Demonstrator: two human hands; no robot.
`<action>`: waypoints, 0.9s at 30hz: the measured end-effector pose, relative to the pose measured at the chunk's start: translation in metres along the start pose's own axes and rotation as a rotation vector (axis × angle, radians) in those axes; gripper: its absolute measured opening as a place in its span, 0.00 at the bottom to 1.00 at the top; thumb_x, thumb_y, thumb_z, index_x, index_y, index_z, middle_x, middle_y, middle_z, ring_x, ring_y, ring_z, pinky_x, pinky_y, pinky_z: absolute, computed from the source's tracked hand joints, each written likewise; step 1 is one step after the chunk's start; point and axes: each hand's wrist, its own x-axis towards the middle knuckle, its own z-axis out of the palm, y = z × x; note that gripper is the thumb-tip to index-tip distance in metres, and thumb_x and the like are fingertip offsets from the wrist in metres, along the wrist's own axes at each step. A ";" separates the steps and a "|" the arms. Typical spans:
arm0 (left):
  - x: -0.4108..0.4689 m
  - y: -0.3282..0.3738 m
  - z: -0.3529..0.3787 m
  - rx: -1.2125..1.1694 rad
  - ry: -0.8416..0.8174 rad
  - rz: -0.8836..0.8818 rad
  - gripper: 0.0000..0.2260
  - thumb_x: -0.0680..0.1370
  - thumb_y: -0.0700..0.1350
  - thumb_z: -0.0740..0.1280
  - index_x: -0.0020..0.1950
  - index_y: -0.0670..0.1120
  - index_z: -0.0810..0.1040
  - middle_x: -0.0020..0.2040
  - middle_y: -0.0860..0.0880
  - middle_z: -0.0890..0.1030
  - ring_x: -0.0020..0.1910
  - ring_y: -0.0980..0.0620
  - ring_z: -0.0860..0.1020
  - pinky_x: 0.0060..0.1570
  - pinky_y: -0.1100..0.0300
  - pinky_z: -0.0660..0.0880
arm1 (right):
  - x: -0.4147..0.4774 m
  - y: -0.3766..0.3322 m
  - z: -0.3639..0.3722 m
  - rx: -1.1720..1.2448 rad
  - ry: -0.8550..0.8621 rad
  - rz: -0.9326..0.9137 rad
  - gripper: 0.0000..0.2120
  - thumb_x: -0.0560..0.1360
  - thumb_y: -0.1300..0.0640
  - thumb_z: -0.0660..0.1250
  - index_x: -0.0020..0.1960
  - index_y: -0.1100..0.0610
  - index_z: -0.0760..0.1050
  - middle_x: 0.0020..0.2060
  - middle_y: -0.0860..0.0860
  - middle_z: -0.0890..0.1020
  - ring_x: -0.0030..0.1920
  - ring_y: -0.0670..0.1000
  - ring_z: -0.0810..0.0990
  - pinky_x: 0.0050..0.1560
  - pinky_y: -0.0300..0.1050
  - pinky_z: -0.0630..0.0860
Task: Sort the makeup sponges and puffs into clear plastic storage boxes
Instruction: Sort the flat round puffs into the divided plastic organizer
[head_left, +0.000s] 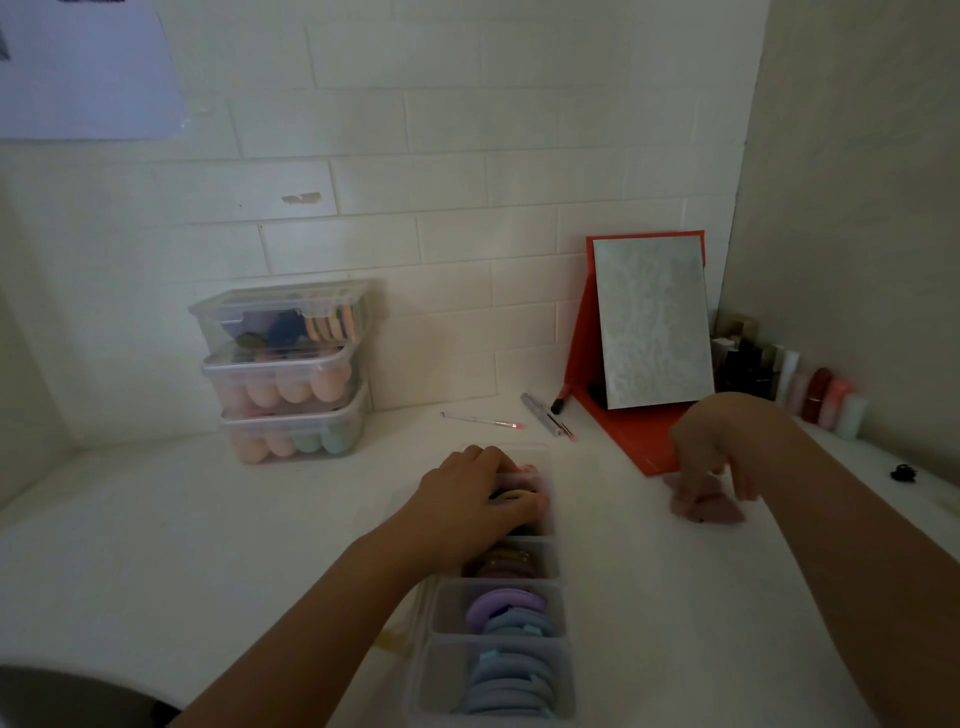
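Observation:
A long clear divided box (562, 618) lies on the white counter before me. Its near compartments hold upright purple and blue round puffs (511, 670); a middle one holds darker mauve puffs (506, 564). My left hand (475, 499) rests over the far compartments, fingers curled on a yellowish puff (511, 494) there. To the right, my right hand (709, 452) reaches down and pinches pink puffs (711, 512) lying on the counter. Three clear lidded boxes (285, 371) of sponges stand stacked at the back left.
A mirror on a red stand (649, 322) leans at the back right, with several cosmetic bottles (810, 384) beside it. Thin brushes (483, 420) and a silver tube (540, 413) lie behind the divided box. A small black clip (903, 473) sits far right.

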 end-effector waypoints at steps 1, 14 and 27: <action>0.000 0.000 0.000 0.000 -0.002 0.000 0.22 0.75 0.62 0.61 0.63 0.51 0.70 0.60 0.53 0.72 0.55 0.56 0.69 0.57 0.59 0.69 | 0.002 0.000 0.002 0.040 0.001 -0.016 0.36 0.69 0.45 0.74 0.69 0.64 0.67 0.64 0.59 0.73 0.56 0.58 0.80 0.58 0.50 0.77; 0.001 0.000 0.002 -0.045 -0.006 -0.036 0.25 0.75 0.62 0.62 0.67 0.52 0.65 0.65 0.53 0.71 0.59 0.55 0.69 0.61 0.57 0.69 | 0.009 -0.057 0.011 0.299 0.255 -0.530 0.14 0.67 0.54 0.77 0.52 0.53 0.80 0.41 0.47 0.79 0.40 0.46 0.78 0.41 0.39 0.75; 0.004 -0.003 0.004 0.098 -0.036 -0.004 0.21 0.76 0.64 0.57 0.66 0.56 0.69 0.64 0.54 0.72 0.60 0.55 0.68 0.59 0.59 0.65 | -0.024 -0.064 -0.007 0.631 0.843 -0.766 0.09 0.71 0.58 0.73 0.50 0.54 0.82 0.40 0.42 0.80 0.38 0.38 0.76 0.36 0.26 0.70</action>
